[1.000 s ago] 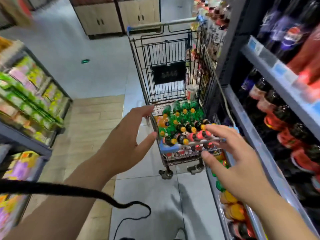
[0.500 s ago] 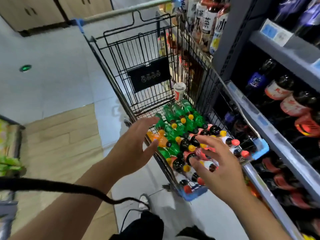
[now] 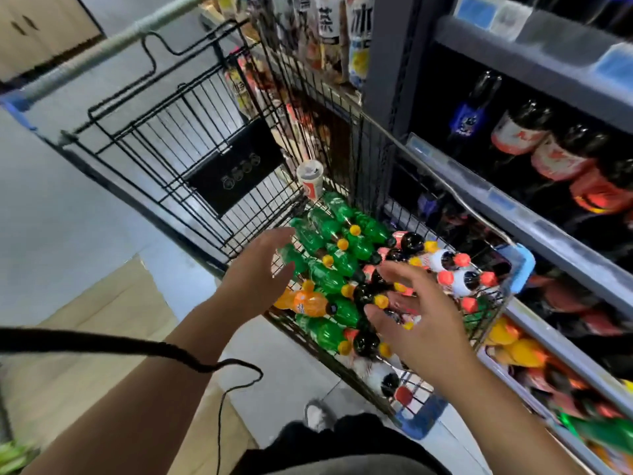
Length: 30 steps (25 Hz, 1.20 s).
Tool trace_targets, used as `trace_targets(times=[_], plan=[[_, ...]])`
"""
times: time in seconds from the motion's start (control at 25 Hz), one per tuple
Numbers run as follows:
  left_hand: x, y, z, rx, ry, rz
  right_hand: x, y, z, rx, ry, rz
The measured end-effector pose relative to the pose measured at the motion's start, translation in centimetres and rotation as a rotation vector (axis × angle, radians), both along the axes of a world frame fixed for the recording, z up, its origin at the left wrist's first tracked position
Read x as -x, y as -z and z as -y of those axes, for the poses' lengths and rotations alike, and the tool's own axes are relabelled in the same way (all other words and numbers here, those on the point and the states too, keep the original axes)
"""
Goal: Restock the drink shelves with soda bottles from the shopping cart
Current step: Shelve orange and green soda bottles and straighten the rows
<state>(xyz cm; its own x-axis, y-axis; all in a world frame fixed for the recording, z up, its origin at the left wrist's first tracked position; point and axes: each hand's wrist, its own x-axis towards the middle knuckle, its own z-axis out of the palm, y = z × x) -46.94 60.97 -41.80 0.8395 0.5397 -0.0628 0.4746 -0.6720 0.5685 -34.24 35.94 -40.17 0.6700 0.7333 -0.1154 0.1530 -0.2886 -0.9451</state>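
Observation:
A black wire shopping cart [image 3: 191,142] stands by the drink shelves [image 3: 534,221]. Its front end holds several soda bottles lying down: green ones [image 3: 329,231], an orange one [image 3: 305,302] and dark cola ones with red caps [image 3: 455,279]. My left hand [image 3: 255,277] hovers open over the cart's left rim, beside the green bottles. My right hand [image 3: 416,325] hovers open with spread fingers above the dark bottles near the front. Neither hand holds a bottle.
A paper cup [image 3: 310,178] stands in the cart behind the bottles. Large dark soda bottles [image 3: 548,156] fill the middle shelf; orange and red bottles [image 3: 524,351] lie on the lowest one. A black cable [image 3: 205,366] hangs across my left forearm. My shoe [image 3: 317,414] is by the cart.
The view has moved closer to the cart and tipped downward. Both hands have come forward over the bottles, still open and holding nothing.

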Motion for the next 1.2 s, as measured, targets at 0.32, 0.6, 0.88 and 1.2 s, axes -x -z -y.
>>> trace_targets(times=[0.32, 0.6, 0.88, 1.2], plan=[[-3.7, 4.8, -9.8, 0.075, 0.327, -0.211, -0.6, 3.2, -7.0, 0.116, 0.123, -0.033], [-9.0, 11.1, -19.5, 0.016, 0.755, -0.505, 2.3, 9.6, -14.0, 0.433, 0.095, -0.043], [-11.1, 19.5, -19.0, -0.076, 1.07, -0.675, 3.9, 15.6, -15.4, 0.633, 0.045, -0.011], [-12.2, 25.8, -17.2, -0.319, 1.223, -0.654, 1.6, 18.0, -15.0, 0.737, 0.066, -0.028]])
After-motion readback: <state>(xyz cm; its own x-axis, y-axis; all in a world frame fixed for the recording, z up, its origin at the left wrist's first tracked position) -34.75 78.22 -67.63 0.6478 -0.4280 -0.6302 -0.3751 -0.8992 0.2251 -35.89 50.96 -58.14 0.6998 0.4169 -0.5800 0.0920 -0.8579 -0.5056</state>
